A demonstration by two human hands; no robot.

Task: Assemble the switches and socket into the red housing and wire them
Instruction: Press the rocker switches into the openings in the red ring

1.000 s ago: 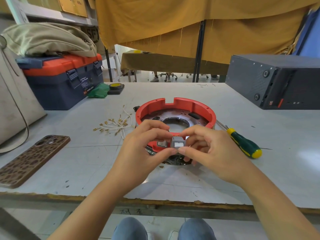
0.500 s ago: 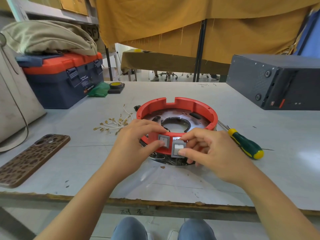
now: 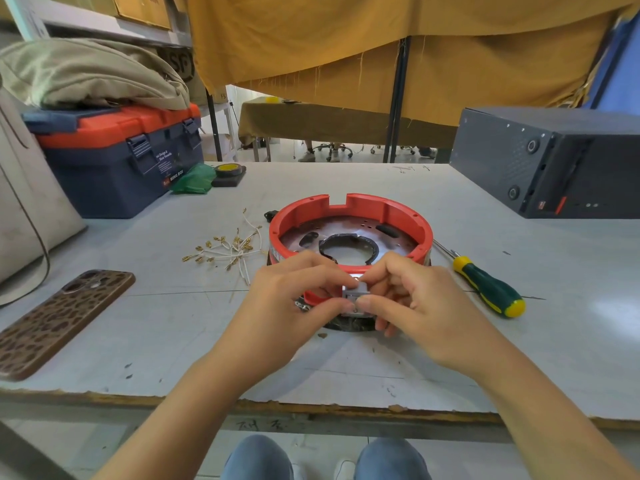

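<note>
Compared with half a second before, both hands have closed in together over the front wall of the red housing (image 3: pixel 351 216), and the second grey switch seen then at the left of the wall is now hidden under the fingers. The left hand (image 3: pixel 289 306) and the right hand (image 3: pixel 414 303) meet at the centre of the frame, and each pinches with thumb and forefinger the small grey switch (image 3: pixel 356 293) that sits against the near wall of the housing (whether it is fully seated in its opening I cannot tell). The housing is a low round red ring with a notch in its far rim; inside it lies a metal plate with a large round hole and some dark slots, and it stands in the middle of the grey table (image 3: pixel 156 323). Left of the housing lies a bundle of white wires with brass terminals (image 3: pixel 230 249), and at the lower left a phone in a brown spotted case (image 3: pixel 55 320). Right of the housing lies a screwdriver with a green and yellow handle (image 3: pixel 488 289). In the upper left stands a blue and orange toolbox (image 3: pixel 117 161) with a beige cloth on it; in the upper right a dark grey box (image 3: pixel 547 161). Yellow cloth hangs across the top of the frame.
</note>
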